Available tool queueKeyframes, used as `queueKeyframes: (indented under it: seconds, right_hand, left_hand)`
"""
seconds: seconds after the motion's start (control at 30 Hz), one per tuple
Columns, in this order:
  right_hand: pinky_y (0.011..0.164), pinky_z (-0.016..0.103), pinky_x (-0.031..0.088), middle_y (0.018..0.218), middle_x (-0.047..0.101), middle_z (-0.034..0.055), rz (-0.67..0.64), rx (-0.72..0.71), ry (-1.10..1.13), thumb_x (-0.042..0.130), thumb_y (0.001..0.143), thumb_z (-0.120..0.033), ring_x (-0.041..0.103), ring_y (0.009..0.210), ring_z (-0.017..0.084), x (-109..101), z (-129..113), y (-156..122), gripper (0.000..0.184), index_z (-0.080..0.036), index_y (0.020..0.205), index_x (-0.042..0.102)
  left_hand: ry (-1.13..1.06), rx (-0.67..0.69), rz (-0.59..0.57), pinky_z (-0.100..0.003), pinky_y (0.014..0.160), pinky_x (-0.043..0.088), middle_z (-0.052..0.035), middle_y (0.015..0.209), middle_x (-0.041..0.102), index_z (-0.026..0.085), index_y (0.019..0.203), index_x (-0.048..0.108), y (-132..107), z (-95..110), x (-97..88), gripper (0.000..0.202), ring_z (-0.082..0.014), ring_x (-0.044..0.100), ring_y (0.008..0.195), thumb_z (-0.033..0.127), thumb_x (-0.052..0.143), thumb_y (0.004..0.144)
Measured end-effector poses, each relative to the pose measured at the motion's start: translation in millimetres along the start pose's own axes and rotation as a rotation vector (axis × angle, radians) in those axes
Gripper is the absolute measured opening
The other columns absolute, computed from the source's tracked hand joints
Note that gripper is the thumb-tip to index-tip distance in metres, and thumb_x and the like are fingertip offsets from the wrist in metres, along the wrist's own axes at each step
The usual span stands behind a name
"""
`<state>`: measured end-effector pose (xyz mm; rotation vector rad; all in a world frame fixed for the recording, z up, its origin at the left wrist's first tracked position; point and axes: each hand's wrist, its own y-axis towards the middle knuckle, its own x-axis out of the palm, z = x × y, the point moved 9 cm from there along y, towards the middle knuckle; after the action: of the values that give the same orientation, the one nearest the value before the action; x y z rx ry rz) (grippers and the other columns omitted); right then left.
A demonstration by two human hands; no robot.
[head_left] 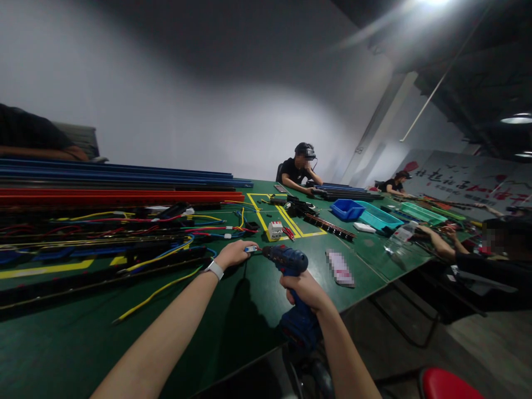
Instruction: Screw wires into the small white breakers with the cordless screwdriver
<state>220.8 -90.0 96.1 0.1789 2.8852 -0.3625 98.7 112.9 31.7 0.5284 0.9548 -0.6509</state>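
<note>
Wrapped round the handle of a blue cordless drill (291, 260), my right hand (310, 291) holds it above the table's near edge, its bit pointing left. My left hand (231, 254), with a pale watch on the wrist, pinches a small white and blue block (250, 249) that looks like a terminal or breaker. The drill's bit reaches the right end of this block; whether it touches a screw is too small to tell. Just beyond lies a white multi-pole circuit breaker (275, 230), with short red wires (288, 234) beside it.
Long rails with yellow, red and blue wires (166, 263) fill the table's left side. A blurred phone-like object (339, 267), a blue bin (347, 209), a teal tray (380, 217) and a clear bottle (401, 237) lie to the right. Co-workers (300, 166) sit around; a red stool (449, 384) stands below.
</note>
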Motion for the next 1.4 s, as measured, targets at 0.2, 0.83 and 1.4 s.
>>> queueKeyframes:
  seconds: [0.2,0.83,1.4]
  right_hand:
    - [0.038,0.021,0.030,0.041,0.044,-0.0084,0.005,-0.012,-0.003,0.056,0.067,-0.020,0.044,0.034,0.009,-1.2,2.3,2.7,0.009,-0.019,0.074,0.050]
    - [0.039,0.021,0.030,0.041,0.042,-0.0076,0.030,-0.045,-0.066,0.057,0.069,-0.023,0.042,0.035,0.009,-1.4,-0.2,1.6,0.010,-0.020,0.069,0.047]
    - [0.042,0.023,0.034,0.045,0.047,-0.0062,0.008,-0.055,-0.023,0.060,0.070,-0.025,0.044,0.037,0.010,-2.1,-2.2,-5.4,0.010,-0.018,0.074,0.053]
  left_hand:
    - [-0.023,-0.012,-0.013,-0.027,0.089,0.043,0.0013,0.123,0.066,0.037,0.125,0.061,-0.9,2.1,-1.3,0.048,-0.0214,0.061,0.106,0.022,0.051,0.080]
    - [-0.020,-0.015,-0.035,-0.027,0.088,0.043,0.0011,0.124,0.066,0.036,0.126,0.060,1.5,-0.6,0.3,0.048,-0.0216,0.061,0.106,0.024,0.053,0.080]
    - [-0.015,-0.020,-0.035,-0.028,0.089,0.043,0.0001,0.123,0.066,0.034,0.127,0.060,0.5,-0.6,-0.9,0.049,-0.0236,0.059,0.109,0.025,0.052,0.080]
